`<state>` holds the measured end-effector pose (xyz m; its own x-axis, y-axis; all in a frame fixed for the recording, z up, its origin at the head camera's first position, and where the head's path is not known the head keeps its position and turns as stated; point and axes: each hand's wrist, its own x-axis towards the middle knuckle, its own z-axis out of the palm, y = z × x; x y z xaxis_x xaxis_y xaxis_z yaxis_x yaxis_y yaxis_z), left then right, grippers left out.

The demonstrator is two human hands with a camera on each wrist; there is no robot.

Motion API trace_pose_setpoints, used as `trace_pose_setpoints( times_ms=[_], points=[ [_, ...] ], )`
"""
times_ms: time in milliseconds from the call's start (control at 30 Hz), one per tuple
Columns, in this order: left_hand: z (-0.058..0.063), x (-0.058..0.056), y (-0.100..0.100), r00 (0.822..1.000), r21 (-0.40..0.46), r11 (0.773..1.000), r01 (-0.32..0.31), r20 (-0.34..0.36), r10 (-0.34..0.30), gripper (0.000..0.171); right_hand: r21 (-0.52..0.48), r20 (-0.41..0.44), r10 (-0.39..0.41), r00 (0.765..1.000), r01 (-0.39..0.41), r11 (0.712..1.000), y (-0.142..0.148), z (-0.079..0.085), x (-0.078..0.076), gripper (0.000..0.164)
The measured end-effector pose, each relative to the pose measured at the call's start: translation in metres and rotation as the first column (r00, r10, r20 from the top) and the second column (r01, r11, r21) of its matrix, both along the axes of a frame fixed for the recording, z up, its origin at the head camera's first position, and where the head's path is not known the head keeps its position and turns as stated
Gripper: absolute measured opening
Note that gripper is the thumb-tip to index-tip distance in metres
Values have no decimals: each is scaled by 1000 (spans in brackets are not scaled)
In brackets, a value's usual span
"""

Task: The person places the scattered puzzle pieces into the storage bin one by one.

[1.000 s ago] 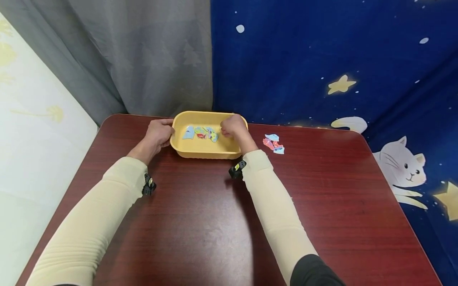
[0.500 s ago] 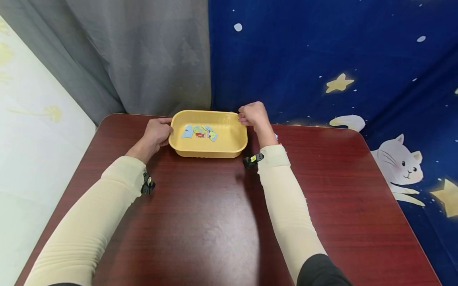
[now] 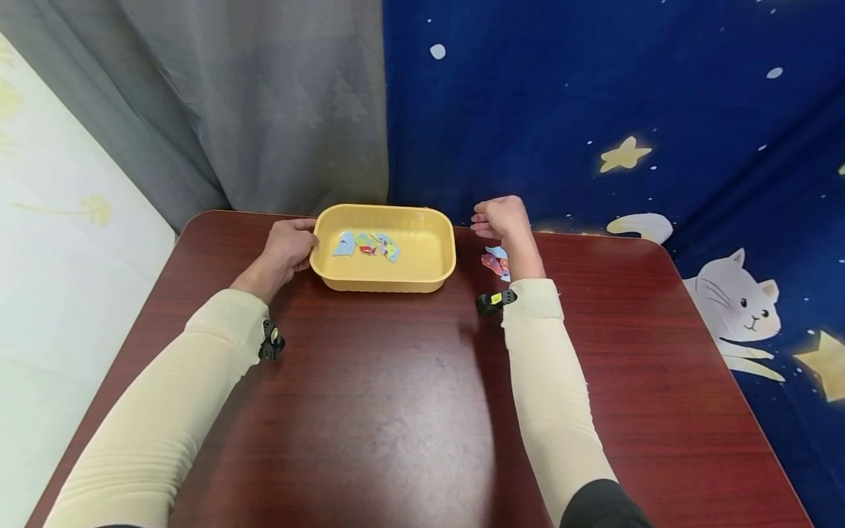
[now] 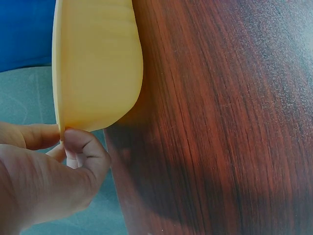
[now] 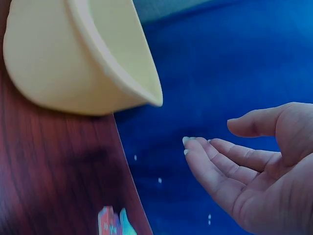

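Where the counter (image 3: 376, 411) nears its far edge, the left grip (image 3: 288, 242) pinches the yellow tub (image 3: 383, 285) by the rim of its left end, and the tub's long axis runs along that edge. Several coloured pieces (image 3: 366, 246) lie in its left half. Between the tub and the counter's far right corner are the loose pieces (image 3: 491, 262), apart from the tub. Just beyond them hangs the right grip (image 3: 503, 218), empty, its thumb parted from lightly bent fingers. It is much the nearer of the two, yet the pile lies on the person's side of it, back toward the wrist (image 3: 528, 258). That wrist covers the pile's right part, so no count is possible; the right wrist view cuts the pile off below. Farthest is a blue curtain (image 3: 502, 110).
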<state>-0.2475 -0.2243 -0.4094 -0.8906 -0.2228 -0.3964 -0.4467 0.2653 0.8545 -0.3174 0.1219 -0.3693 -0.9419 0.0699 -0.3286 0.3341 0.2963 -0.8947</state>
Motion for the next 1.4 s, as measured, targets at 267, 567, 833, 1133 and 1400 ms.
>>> trace_pose_setpoints(
  times_ms=[267, 567, 833, 1133, 1400],
  points=[
    [0, 0, 0, 1000, -1, 1000, 0, -2, 0, 53, 36, 28, -4, 1000, 3, 999, 22, -10, 7, 34],
    [0, 0, 1, 1000, 2, 1000, -3, -4, 3, 53, 34, 18, -51, 999, 50, 998, 44, -23, 15, 30],
    [-2, 0, 2, 1000, 1, 1000, -5, -9, 5, 51, 49, 54, -121, 991, 118, 992, 63, -39, 21, 28],
    [-1, 0, 1, 1000, -3, 1000, 1, 5, -1, 51, 66, 122, -164, 979, 157, 985, 78, -57, 32, 34],
    [-1, -1, 0, 1000, 3, 1000, 2, 2, -2, 52, 97, 117, -191, 974, 180, 979, 80, -73, 34, 16]
  ],
)
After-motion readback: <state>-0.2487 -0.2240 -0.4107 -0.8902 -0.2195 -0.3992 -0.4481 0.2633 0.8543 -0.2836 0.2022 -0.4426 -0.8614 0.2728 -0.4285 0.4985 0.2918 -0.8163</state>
